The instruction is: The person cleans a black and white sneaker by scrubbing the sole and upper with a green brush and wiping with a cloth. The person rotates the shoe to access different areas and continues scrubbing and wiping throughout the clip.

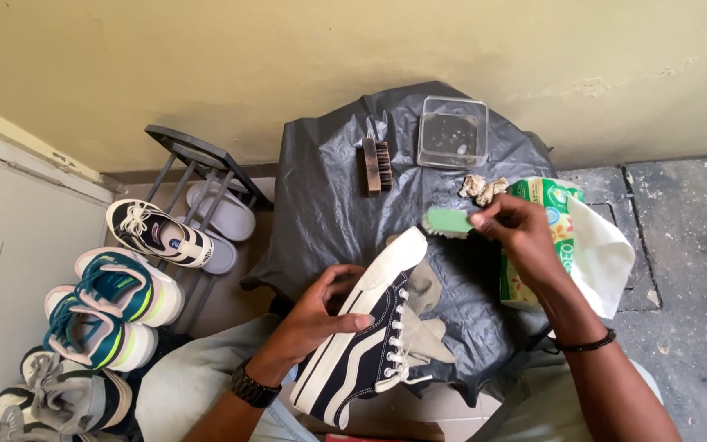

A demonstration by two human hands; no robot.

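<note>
My left hand (318, 315) grips the black sneaker (370, 336) sideways, exposing its white toe cap to the green brush (449, 220) pinched by my right hand (517, 233).

Place: I'm seated in a home entryway corner, by a worn yellowish wall (353, 49).
Floor: cracked grey concrete (689, 245) lies at my right.
Storage: a metal shoe rack (198, 164) at my left holds slippers (218, 213) and sneakers (116, 286).
Work surface: a black plastic sheet (329, 196) is spread over a low stand.
</note>
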